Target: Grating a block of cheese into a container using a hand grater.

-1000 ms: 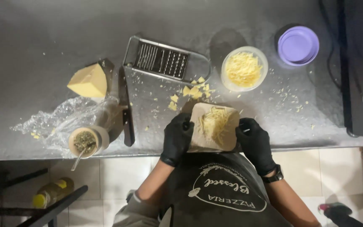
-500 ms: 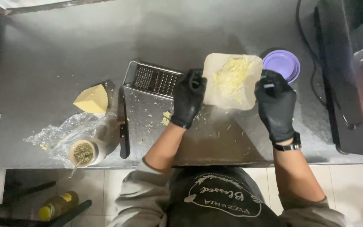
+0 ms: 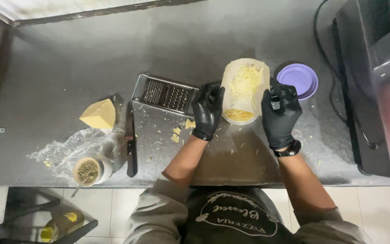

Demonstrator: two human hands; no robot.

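Both my hands wear black gloves. My left hand [image 3: 207, 110] grips the left edge of a pale sheet of paper [image 3: 245, 77] and my right hand [image 3: 281, 113] grips its right edge. The sheet is curled into a trough with grated cheese [image 3: 244, 81] lying in it. It is tilted down over a white bowl [image 3: 239, 116], whose rim shows beneath the sheet's near end with yellow grated cheese inside. A flat metal grater [image 3: 165, 94] lies just left of my left hand.
A wedge of hard cheese [image 3: 98, 114] and a black-handled knife [image 3: 130, 140] lie left. A small cup of green herbs [image 3: 89, 170] stands on crumpled plastic wrap [image 3: 68, 149]. A purple lid [image 3: 298, 80] sits right of the bowl, beside a dark appliance [image 3: 375, 86]. Cheese crumbs [image 3: 179, 131] dot the counter.
Both hands lifted the sheet of grated cheese from the counter's front edge, carried it back and right, and curled and tilted it over the bowl.
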